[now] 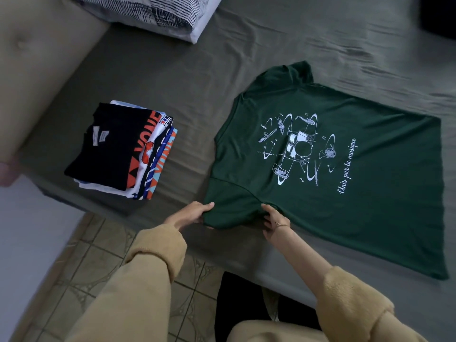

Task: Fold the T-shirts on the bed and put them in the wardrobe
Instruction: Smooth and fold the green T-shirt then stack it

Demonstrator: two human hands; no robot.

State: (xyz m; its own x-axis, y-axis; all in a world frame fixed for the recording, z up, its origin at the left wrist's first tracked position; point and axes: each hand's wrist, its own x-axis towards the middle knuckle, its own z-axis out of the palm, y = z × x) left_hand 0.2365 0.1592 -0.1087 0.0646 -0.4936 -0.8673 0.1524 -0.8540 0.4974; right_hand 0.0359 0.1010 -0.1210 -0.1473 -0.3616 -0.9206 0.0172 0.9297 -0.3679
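A dark green T-shirt (333,174) with a white print of musical instruments lies spread flat on the bed (172,77), its collar pointing left. My left hand (190,214) grips the near sleeve at its outer edge. My right hand (274,220) pinches the same sleeve close to the armpit seam. To the left rests a stack of folded T-shirts (118,149), black on top with orange lettering, apart from both hands.
A striped pillow (153,13) lies at the head of the bed beside a beige padded headboard (37,70). The grey-green sheet is wrinkled to the far right. Patterned floor tiles (93,267) show below the bed's near edge.
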